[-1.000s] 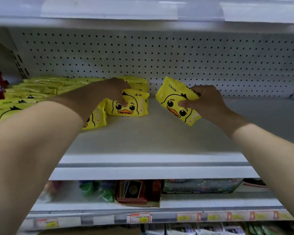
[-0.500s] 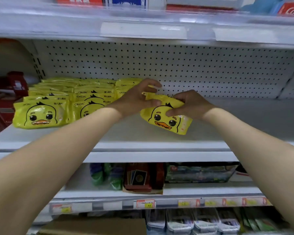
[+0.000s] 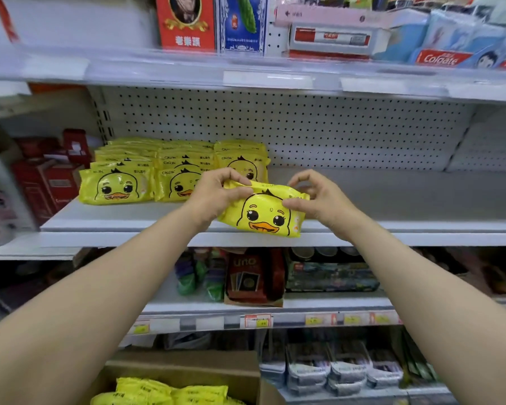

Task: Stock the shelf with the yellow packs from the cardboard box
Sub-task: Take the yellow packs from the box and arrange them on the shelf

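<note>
Head: glossy yellow pack (image 3: 263, 217) bears duck face.

The yellow packs (image 3: 117, 185) stacked on the shelf (image 3: 392, 197) are showing the brand "CKOK" in their top left corners. The Chinese print beside it is coming out too small to read. The yellow pack (image 3: 263, 217) at the shelf's front edge is showing only tiny print. On the top shelf (image 3: 146, 68), a toothpaste box (image 3: 441, 58) is reading "Colgate" and a red box (image 3: 186, 24) is carrying white Chinese characters. Lower down, a red card pack (image 3: 250, 276) is showing "uno". The price tags (image 3: 257, 320) are coming out too blurred to read.
</note>
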Available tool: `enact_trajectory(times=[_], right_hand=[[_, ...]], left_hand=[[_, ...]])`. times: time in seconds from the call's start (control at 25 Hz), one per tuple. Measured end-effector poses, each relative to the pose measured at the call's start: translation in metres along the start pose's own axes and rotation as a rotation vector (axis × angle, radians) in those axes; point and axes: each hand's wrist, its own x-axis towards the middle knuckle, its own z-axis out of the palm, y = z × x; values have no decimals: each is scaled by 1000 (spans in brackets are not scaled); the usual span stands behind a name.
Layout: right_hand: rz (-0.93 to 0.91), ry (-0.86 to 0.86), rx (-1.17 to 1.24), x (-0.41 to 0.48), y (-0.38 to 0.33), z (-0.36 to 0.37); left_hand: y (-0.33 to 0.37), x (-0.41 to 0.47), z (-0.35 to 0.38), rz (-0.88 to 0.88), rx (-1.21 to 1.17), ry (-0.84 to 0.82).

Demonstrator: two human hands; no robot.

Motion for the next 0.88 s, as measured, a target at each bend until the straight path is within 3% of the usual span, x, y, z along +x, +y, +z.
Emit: enact_trajectory(times=[0.12, 0.36, 0.72, 0.88], right_hand=[[52, 37, 112, -20, 3, 6], [60, 136, 110, -26, -2, 12], [96, -35, 37, 3, 4, 1], [98, 39, -37, 37, 15, 3]], left_hand=[[2, -16, -7, -38, -33, 5], [6, -27, -7, -37, 52, -93], [-11, 0, -25, -203, 70, -233], [-10, 32, -21, -122, 328, -169]])
